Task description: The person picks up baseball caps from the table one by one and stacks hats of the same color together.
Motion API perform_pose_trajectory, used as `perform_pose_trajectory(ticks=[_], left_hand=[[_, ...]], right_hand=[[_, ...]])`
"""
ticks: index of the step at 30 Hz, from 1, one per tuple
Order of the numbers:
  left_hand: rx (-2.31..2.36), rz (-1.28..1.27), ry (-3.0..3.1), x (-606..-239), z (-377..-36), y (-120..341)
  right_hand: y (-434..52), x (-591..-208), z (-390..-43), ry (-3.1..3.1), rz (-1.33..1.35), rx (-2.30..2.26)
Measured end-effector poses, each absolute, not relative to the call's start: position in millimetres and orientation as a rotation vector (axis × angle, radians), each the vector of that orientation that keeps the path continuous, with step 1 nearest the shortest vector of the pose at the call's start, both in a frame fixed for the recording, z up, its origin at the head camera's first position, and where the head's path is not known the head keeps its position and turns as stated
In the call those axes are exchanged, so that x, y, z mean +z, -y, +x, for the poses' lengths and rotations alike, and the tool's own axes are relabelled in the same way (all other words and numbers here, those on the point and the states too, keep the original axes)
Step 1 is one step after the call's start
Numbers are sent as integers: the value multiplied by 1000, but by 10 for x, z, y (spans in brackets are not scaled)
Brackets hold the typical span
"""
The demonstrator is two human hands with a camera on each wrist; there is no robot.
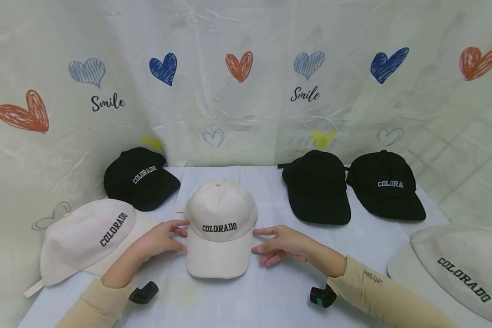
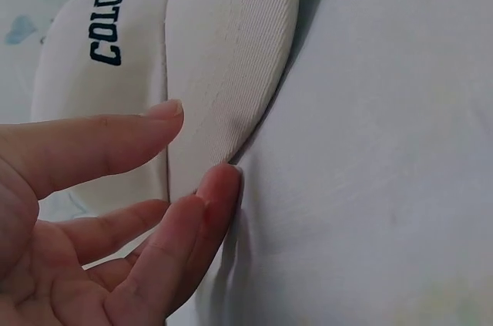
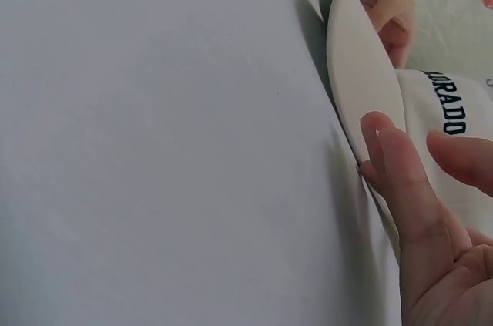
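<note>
A cream cap (image 1: 220, 228) lettered COLORADO sits in the middle of the white tablecloth (image 1: 270, 291), brim toward me. My left hand (image 1: 164, 238) rests at its left side, straight fingers touching the brim edge. My right hand (image 1: 276, 245) lies at the cap's right side with fingers extended toward it. In the left wrist view the fingertips (image 2: 219, 183) touch the brim (image 2: 231, 56) at the cloth. In the right wrist view one fingertip (image 3: 379, 135) touches the brim (image 3: 358, 83). Neither hand grips the cap.
A pale pink cap (image 1: 86, 237) lies left, a black COLORADO cap (image 1: 141, 178) behind it. Two black caps (image 1: 317, 187) (image 1: 387, 184) sit at the back right, a grey cap (image 1: 459, 269) at the near right. A heart-printed backdrop (image 1: 246, 91) encloses the table.
</note>
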State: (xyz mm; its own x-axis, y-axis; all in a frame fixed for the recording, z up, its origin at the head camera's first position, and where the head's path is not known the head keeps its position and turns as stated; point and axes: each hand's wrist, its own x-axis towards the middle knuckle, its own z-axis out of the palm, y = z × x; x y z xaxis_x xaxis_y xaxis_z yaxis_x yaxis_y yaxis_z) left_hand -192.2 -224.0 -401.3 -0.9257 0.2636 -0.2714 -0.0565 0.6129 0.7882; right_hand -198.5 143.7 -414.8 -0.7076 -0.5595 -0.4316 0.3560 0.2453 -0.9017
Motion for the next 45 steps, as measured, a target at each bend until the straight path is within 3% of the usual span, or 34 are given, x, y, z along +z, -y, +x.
perform_pose_trajectory(ticks=[25,45], left_hand=[[1467,172,-2203,-3847,-1895,2400],[1506,293,-2466,-3327,-1827,2598]], right_hand=[[-1362,-3944,-2097,-1971,-488,-1423],[-645,-3499,-2215,-2015,-748,-1481]])
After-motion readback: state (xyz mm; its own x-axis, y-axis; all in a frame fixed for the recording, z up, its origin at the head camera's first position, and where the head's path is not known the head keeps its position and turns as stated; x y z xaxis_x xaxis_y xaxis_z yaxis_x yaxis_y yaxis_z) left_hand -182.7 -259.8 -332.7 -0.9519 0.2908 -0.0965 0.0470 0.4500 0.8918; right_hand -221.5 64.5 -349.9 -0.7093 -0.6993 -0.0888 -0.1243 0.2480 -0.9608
